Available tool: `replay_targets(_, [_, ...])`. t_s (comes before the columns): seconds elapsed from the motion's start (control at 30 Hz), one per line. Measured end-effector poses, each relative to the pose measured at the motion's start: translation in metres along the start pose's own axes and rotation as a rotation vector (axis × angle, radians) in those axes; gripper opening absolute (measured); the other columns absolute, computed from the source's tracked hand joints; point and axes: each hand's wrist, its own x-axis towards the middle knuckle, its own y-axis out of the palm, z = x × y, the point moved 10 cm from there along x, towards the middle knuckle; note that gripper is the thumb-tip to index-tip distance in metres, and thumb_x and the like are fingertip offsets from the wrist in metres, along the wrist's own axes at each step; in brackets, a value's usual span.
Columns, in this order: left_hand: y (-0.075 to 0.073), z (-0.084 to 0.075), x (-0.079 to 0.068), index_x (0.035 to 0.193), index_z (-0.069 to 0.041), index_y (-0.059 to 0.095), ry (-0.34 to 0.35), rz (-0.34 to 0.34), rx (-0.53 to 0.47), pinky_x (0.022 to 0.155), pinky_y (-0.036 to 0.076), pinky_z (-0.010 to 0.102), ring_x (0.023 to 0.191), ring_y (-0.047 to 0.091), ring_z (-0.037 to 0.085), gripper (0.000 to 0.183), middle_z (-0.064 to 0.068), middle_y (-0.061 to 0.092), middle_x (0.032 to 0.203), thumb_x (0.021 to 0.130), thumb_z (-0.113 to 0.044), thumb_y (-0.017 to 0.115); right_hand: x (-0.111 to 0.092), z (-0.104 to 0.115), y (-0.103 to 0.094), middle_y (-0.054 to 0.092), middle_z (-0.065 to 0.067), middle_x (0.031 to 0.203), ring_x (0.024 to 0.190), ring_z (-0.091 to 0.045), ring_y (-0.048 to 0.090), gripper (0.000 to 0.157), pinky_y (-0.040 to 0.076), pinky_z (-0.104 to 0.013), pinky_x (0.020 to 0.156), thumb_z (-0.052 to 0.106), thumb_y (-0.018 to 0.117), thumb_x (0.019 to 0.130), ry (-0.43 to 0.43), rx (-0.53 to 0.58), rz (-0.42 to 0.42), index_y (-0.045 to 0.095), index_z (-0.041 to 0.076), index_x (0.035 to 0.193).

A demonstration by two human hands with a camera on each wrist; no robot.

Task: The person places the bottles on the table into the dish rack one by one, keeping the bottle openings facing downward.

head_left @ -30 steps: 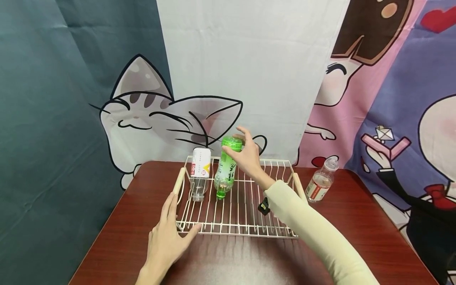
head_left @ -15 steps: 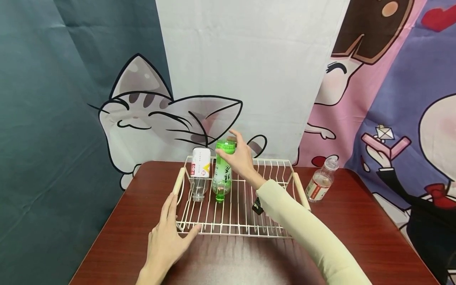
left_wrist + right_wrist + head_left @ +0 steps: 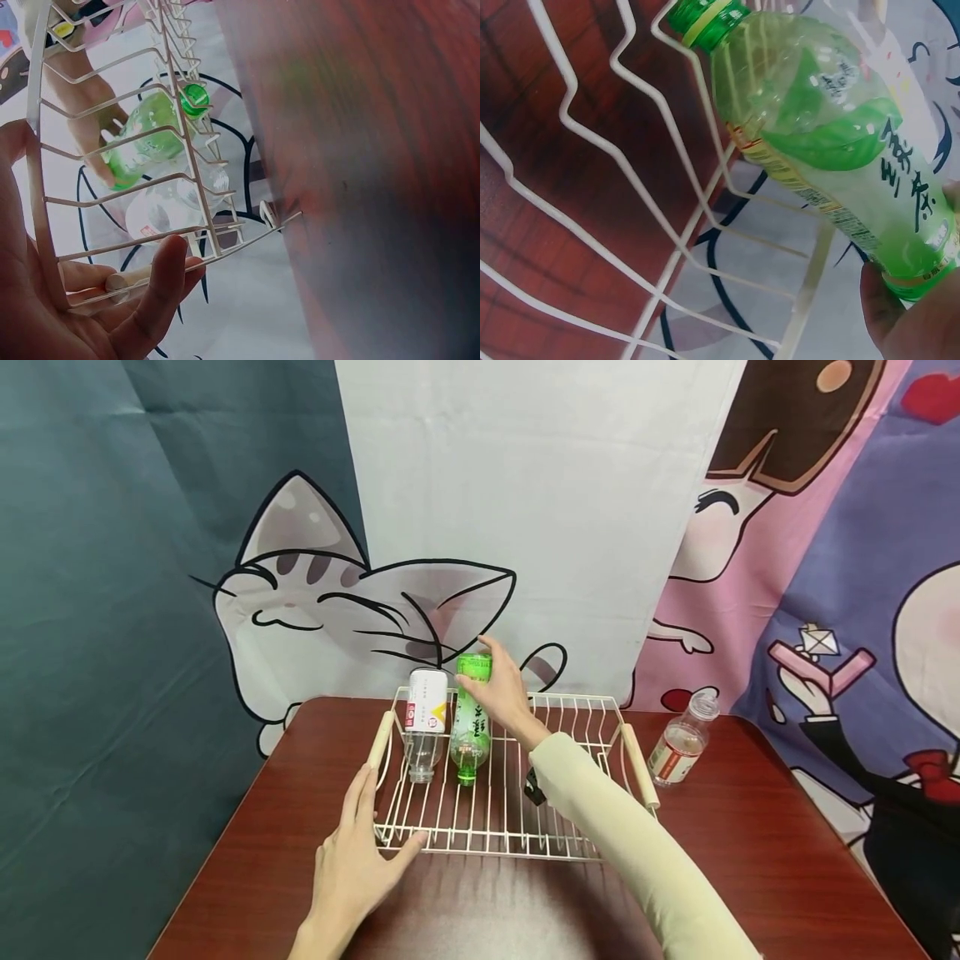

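One green bottle (image 3: 470, 727) & 1 clear bottle (image 3: 425, 718) are neck-down in wire rack (image 3: 34, 90) on table (image 3: 277, 843), clear one nearer rack's L edge. R hand (image 3: 507, 688) has fingers clamped on green bottle's base end, nr rack's back edge. L hand (image 3: 352, 860) is at rack's front L corner: fingers straight, touching wood handle (image 3: 381, 739), thumb spread apart. 3rd bottle (image 3: 680, 747) stands nr table's back R corner.

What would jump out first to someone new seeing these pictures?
Probably the bright green bottle, neck down in the white wire rack, held by the right hand. Next, the smiling cartoon cat on the backdrop behind the table. Then the clear bottle right of the rack.
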Motion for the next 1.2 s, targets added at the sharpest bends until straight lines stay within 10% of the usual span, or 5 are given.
replay_targets(0.27, [0.001,-0.002,0.000,0.176,-0.015,0.032,0.000,0.008,-0.005,0.057,0.055,0.050,0.068,0.069,0.030,0.115,-0.001,0.033,0.180,0.087,-0.062,0.088,0.004,-0.020,0.008,0.055,-0.015,0.159,0.114,-0.033,0.065,0.091,0.061,-0.049,0.088,0.030,0.086,0.096,-0.007,0.004,0.063,0.038,0.015,0.172])
replay_targets(0.6, [0.000,-0.004,-0.002,0.175,-0.013,0.034,0.015,-0.004,0.000,0.056,0.056,0.051,0.066,0.069,0.032,0.113,0.000,0.034,0.179,0.087,-0.063,0.087,-0.002,-0.029,0.026,0.035,-0.016,0.172,0.123,-0.035,0.063,0.107,0.059,-0.056,0.102,0.034,0.088,0.095,0.001,-0.001,0.218,0.021,0.025,0.178])
replay_targets(1.2, [-0.001,-0.001,-0.002,0.176,-0.015,0.032,0.011,-0.009,0.010,0.055,0.054,0.049,0.065,0.068,0.030,0.114,0.000,0.034,0.179,0.087,-0.062,0.087,-0.003,-0.029,0.030,0.029,-0.023,0.174,0.139,-0.044,0.058,0.113,0.049,-0.065,0.116,0.046,0.084,0.098,0.042,-0.037,0.237,0.009,0.026,0.180])
